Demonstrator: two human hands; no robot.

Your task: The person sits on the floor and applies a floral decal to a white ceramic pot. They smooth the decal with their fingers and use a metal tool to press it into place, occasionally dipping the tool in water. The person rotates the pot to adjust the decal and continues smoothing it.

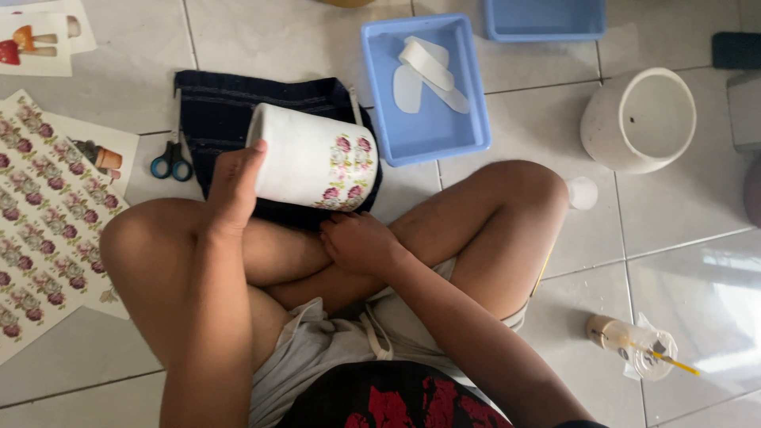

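Head view: person sat cross-legged on tiled floor [697,261].
Left hand [234,186]: fingers wrapped round white pot [309,166], lying sideways over dark cloth [222,111].
Right hand [361,242]: loosely curled, holding nothing, at pot's 6 o'clock.
Scissors [172,158]: at pot's 9 o'clock.

Flower-print decal sheet [43,214] on floor at left; mushroom-picture sheets [36,36] top left; rose decals [349,170] on pot.

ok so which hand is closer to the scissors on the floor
Left. The left hand grips the white pot beside the blue-handled scissors. The right hand rests on the crossed legs, on the far side of the pot.
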